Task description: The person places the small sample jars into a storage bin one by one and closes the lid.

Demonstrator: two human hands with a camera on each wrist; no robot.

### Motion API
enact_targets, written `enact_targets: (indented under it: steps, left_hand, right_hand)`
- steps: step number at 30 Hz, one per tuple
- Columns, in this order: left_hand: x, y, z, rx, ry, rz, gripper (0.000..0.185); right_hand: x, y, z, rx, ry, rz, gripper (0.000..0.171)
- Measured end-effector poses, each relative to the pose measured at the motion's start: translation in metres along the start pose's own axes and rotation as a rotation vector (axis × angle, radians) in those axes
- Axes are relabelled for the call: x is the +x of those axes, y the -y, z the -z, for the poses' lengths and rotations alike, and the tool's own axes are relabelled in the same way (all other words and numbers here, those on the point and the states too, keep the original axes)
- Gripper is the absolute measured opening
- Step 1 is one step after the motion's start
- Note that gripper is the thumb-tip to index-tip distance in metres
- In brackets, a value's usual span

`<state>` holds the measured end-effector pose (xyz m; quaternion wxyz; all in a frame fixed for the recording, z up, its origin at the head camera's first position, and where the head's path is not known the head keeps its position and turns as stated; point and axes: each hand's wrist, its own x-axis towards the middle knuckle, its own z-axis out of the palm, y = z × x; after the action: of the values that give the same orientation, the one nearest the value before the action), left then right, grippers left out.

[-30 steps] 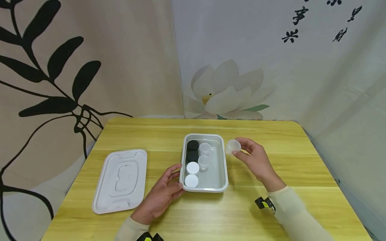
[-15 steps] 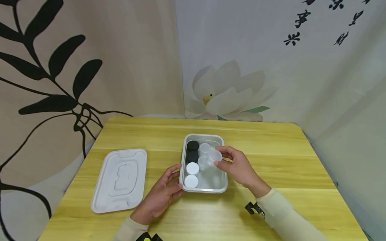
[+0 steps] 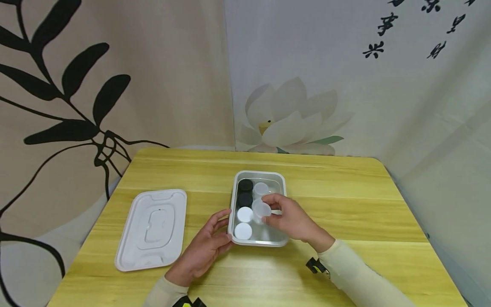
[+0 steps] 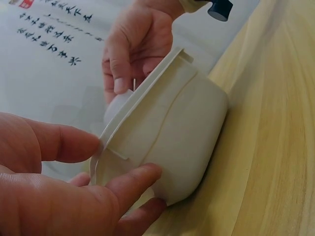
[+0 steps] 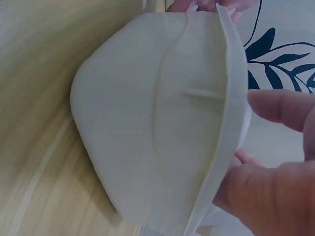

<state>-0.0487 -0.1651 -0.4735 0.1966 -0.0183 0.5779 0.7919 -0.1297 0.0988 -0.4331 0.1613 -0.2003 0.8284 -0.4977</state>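
At the left of the head view, the white lid (image 3: 152, 230) lies flat on the yellow table (image 3: 345, 204), well apart from the container and touched by neither of your hands.

Just right of it, in the lower middle of the frame, your left hand (image 3: 203, 249) rests against the near left corner of the white container (image 3: 284, 184). Its fingers are loosely spread and nearly straight, laid along the outer wall rather than wrapped round it. The left wrist view shows the same from close in: your fingertips (image 4: 140, 178) touch the container's side (image 4: 172, 132) just under the rim, and the thumb lies beside the rim edge.

Inside the container, down its left side, stand two black-capped jars (image 3: 245, 192) toward the far end and two white-capped jars (image 3: 244, 222) toward the near end. Beside the black ones, at the far end, sits one clear cup (image 3: 261, 188).

Right of centre, your right hand (image 3: 288, 218) reaches over the container's right rim and pinches a small clear cup (image 3: 262, 209) between thumb and fingers. That cup is inside the tray, just beside the white-capped jars, near the middle; whether it touches the bottom cannot be told. The right wrist view gives only the container's outer wall (image 5: 147, 123) and your blurred fingertips (image 5: 280, 110) at the rim.
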Motion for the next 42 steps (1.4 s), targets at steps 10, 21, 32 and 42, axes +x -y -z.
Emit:
enact_targets:
  steps: [10,21,32,42]
  left_hand:
    - [0.000,0.000,0.000,0.000,0.003,-0.004,0.075]
    - [0.001,0.002,-0.001,0.000,0.011,-0.003,0.074]
    - [0.000,0.000,-0.001,-0.005,0.004,0.001,0.075]
    - [0.001,0.001,-0.001,0.007,0.001,0.009,0.074]
  right_hand:
    - [0.002,0.001,-0.007,-0.123,0.038,-0.042,0.043]
    - [0.004,0.005,-0.015,-0.259,0.056,-0.020,0.041]
    - [0.005,0.005,-0.021,-0.457,0.082,0.099,0.039]
    - [-0.001,0.010,-0.029,-0.560,0.077,0.098,0.043]
